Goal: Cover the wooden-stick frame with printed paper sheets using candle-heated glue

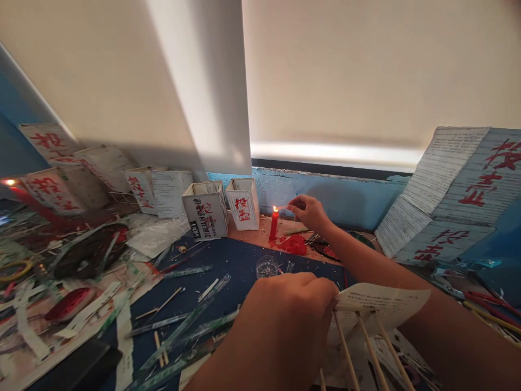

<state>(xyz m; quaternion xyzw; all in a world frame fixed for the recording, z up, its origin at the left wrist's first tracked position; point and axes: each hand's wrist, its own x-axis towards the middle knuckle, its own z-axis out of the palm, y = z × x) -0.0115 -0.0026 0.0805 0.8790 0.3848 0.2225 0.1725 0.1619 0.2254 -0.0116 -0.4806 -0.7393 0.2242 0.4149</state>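
A red candle [274, 225] burns upright by the wall. My right hand [309, 212] pinches a thin stick whose tip is at the candle flame; the kind of stick is too small to tell. Nearer to me, my left hand [291, 304] is closed on a paper-covered frame of thin wooden sticks [368, 345]. A sheet of printed paper [382, 298] forms its upper side, and the sticks run down from it. The fingertips of this hand are partly hidden. Red wax [293, 244] lies beside the candle's foot, and a small clear round container [267, 266] stands in front.
Paper boxes with red writing stand along the wall, among them a small white box [243, 204] and a printed box [205, 212]. Taller paper boxes [456, 174] are stacked at the right. Rulers [187, 271], sticks and paper strips litter the left. Another flame [10, 182] burns far left.
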